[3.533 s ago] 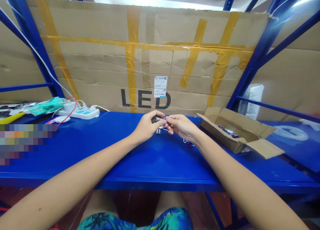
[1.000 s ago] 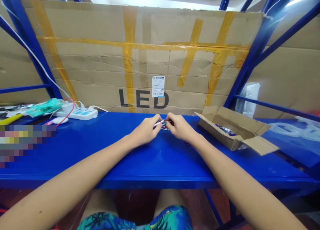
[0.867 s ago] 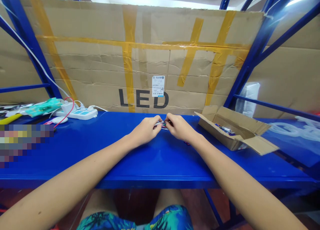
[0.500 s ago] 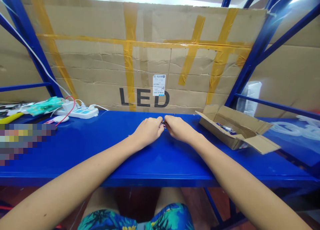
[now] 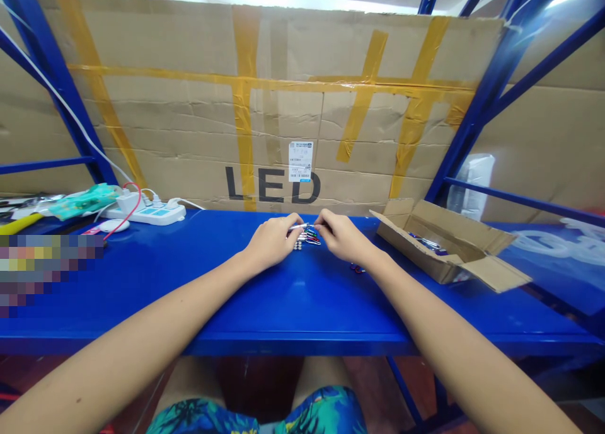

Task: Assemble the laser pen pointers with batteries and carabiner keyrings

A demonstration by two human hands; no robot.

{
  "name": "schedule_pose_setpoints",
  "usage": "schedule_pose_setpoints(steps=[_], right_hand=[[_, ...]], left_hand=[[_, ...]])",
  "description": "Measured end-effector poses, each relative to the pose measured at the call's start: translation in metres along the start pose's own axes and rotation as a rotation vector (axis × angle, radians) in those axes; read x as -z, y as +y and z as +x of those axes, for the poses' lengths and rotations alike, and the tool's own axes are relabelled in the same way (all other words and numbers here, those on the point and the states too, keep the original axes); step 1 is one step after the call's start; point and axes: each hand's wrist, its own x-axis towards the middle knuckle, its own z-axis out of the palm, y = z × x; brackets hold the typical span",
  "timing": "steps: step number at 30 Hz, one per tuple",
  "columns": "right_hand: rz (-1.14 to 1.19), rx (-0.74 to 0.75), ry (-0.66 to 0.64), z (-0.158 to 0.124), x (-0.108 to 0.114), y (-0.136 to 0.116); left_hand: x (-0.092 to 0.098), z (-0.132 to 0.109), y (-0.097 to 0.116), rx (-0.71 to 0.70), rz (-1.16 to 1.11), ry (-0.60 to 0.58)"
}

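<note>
My left hand (image 5: 271,239) and my right hand (image 5: 341,235) meet at the middle of the blue bench (image 5: 283,295). Both pinch the ends of a small silver cylindrical piece (image 5: 302,227) held between their fingertips. Just under it on the bench lies a small heap of coloured and silver little parts (image 5: 306,239). A few more small parts (image 5: 357,269) lie beside my right wrist.
An open cardboard box (image 5: 444,245) with small items stands at the right. A white power strip (image 5: 149,213) with plugs, a red wire and green packaging sit at the far left. A taped cardboard sheet marked LED (image 5: 274,106) backs the bench.
Half a second ago my hands were pressed together low on the bench; now they are slightly apart and raised, showing the silver piece and the heap of parts beneath.
</note>
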Motion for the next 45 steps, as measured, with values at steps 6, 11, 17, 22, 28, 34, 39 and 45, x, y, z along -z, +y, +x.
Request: schedule_pose_setpoints(steps=[6, 11, 17, 22, 28, 34, 39, 45], right_hand=[[0.151, -0.054, 0.061, 0.001, 0.003, 0.006], [0.128, 0.031, 0.056, 0.002, 0.004, 0.002], [0.182, -0.016, 0.054, 0.002, 0.002, 0.003], [0.492, -0.149, -0.043, 0.002, -0.003, 0.007], [0.727, -0.195, -0.159, 0.004, -0.005, 0.000], [0.854, -0.273, -0.238, 0.004, -0.001, -0.001], [0.836, -0.282, -0.238, 0.004, 0.001, 0.004], [0.792, -0.187, -0.309, 0.004, -0.003, 0.007]], left_hand=[[0.002, 0.002, -0.002, -0.027, -0.125, 0.019], [0.002, 0.001, -0.001, -0.053, -0.164, 0.017], [0.002, 0.001, 0.000, -0.054, -0.192, 0.028], [0.003, 0.002, -0.003, -0.048, -0.298, 0.093], [0.001, 0.002, -0.002, -0.052, -0.399, 0.065], [0.000, 0.001, -0.001, -0.107, -0.469, -0.021], [0.002, 0.003, -0.004, -0.071, -0.473, 0.016], [-0.002, 0.003, -0.002, -0.161, -0.463, 0.075]])
